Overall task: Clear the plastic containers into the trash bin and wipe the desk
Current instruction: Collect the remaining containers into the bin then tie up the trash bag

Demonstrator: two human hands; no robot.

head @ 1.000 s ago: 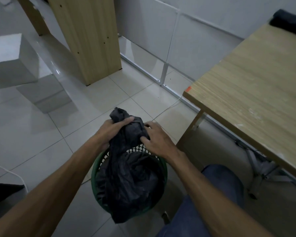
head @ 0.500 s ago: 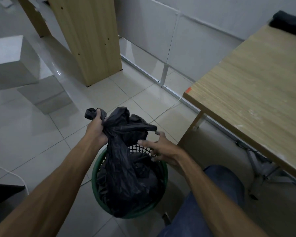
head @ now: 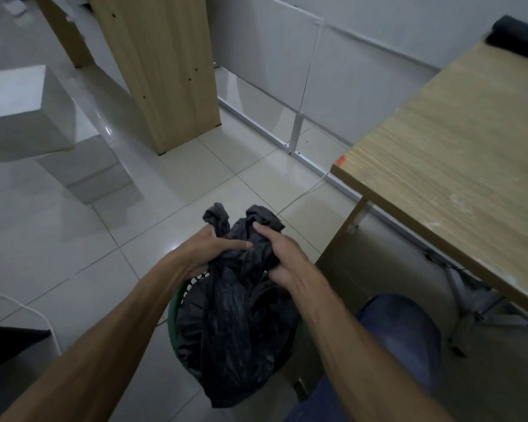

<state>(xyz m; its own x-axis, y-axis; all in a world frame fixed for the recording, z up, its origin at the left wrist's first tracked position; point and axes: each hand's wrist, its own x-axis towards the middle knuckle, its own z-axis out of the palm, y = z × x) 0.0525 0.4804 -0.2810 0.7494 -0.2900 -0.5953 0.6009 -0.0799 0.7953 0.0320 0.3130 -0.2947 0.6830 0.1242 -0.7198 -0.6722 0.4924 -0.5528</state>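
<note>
Down on the tiled floor, a person's left hand [head: 209,252] and right hand [head: 282,260] each clutch a gathered bunch of the black bin bag [head: 241,315], which sits in the green trash bin [head: 173,312] beside the wooden desk [head: 457,153]. No plastic containers are visible; probably they are bagged already. The desk shows pale smears, so wiping looks undone.

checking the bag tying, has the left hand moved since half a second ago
Yes. The left hand has come in toward the right hand, over the bin, and now grips the bag beside it.
</note>
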